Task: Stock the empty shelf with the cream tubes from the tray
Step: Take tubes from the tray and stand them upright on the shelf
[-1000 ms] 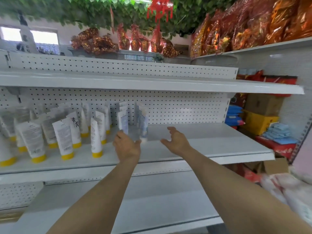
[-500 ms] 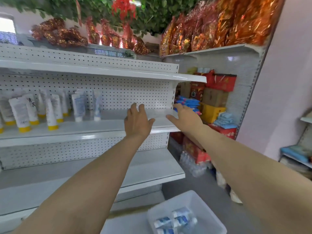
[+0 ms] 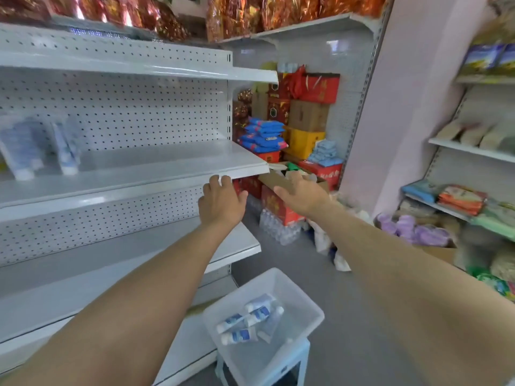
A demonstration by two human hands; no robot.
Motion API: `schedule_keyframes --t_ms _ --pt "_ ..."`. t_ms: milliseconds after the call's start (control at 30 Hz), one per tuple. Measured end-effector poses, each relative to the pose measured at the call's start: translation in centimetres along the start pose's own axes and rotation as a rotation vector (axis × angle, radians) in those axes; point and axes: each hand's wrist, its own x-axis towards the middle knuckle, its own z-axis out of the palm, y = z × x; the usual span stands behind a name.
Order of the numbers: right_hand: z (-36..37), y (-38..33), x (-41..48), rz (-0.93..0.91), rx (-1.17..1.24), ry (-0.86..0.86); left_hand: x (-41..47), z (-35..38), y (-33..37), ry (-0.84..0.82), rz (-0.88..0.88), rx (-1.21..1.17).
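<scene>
A white plastic tray (image 3: 306,296) stands on a stool at the bottom centre, with several white-and-blue cream tubes (image 3: 252,320) lying in it. Two more cream tubes (image 3: 65,151) stand on the white shelf (image 3: 172,165) at the far left. My left hand (image 3: 221,203) hangs in the air just below the shelf's front edge near its right end, fingers relaxed and holding nothing. My right hand (image 3: 299,195) is stretched out to the right of the shelf end, palm down, also holding nothing.
Red, yellow and brown boxes (image 3: 303,132) with blue packets are stacked in the corner behind the shelf end. A pack of water bottles (image 3: 278,229) lies on the grey floor. Another rack with bagged goods (image 3: 462,201) stands at the right.
My view has swung right and down, away from the stocked tubes toward the tray. Both hands have drawn back from the shelf and dropped below its front edge, still holding nothing.
</scene>
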Motion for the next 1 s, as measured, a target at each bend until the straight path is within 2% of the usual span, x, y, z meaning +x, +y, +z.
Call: schedule_keyframes --t_ms 267,433,600,767,900,1000 --pt "12.7 7.9 6.5 0.173 0.002 -0.187 3.9 15.5 -3.9 -0.254 -0.013 -0.034" --pt "23.0 11.9 7.5 0.316 0.027 -0.417 3.1 26.0 -8.9 -0.500 -0.085 -0.012" --pt "32.2 15.7 4.6 0.432 0.072 -0.689 -0.3 35.1 -13.6 -0.795 -0.122 0.061" --pt "39.3 19.7 1.2 0.482 0.032 -0.969 -5.5 41.4 -17.2 -0.984 -0.261 0.021" --pt "44.7 22.5 -0.3 0.484 0.016 -1.102 -9.2 45.9 -20.6 -1.112 -0.331 0.029" --pt "48.3 24.5 -1.2 0.496 0.021 -1.139 -11.5 48.8 -22.8 -1.171 -0.364 0.062"
